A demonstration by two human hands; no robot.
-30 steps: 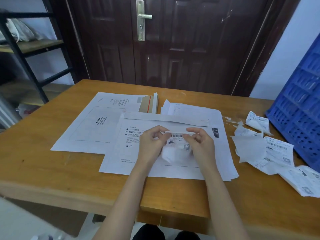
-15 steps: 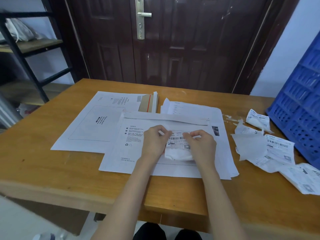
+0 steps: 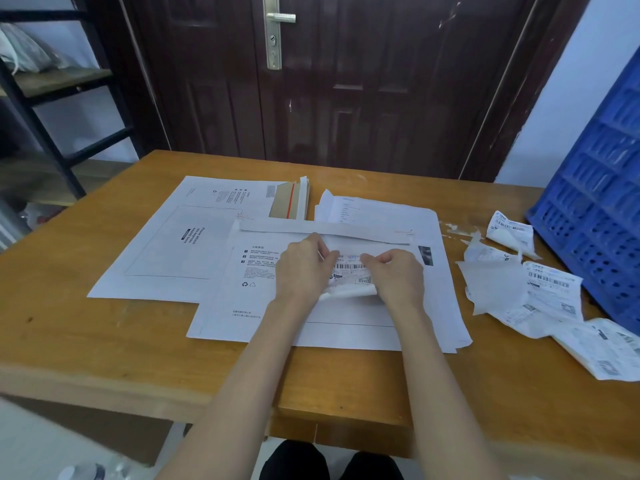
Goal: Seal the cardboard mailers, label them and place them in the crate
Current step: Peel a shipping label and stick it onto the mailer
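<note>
A white cardboard mailer (image 3: 263, 306) lies flat in the middle of the wooden table (image 3: 104, 341), its top flap folded down. Over it I hold a barcode label (image 3: 349, 271) by its upper corners: my left hand (image 3: 304, 268) pinches the left corner, my right hand (image 3: 394, 275) pinches the right corner. The label's lower edge curls up with its backing. More white mailers (image 3: 194, 244) lie stacked underneath and to the left. The blue crate (image 3: 595, 216) stands at the table's right edge.
Torn label backings and spare labels (image 3: 530, 296) are scattered between the mailers and the crate. A brown mailer flap with a red strip (image 3: 289, 202) sticks up behind the stack. A dark door is behind the table, and a black shelf rack stands at far left.
Both hands lowered the label closer to the mailer and pulled its top corners apart. The backing has curled up under the label's lower edge.
</note>
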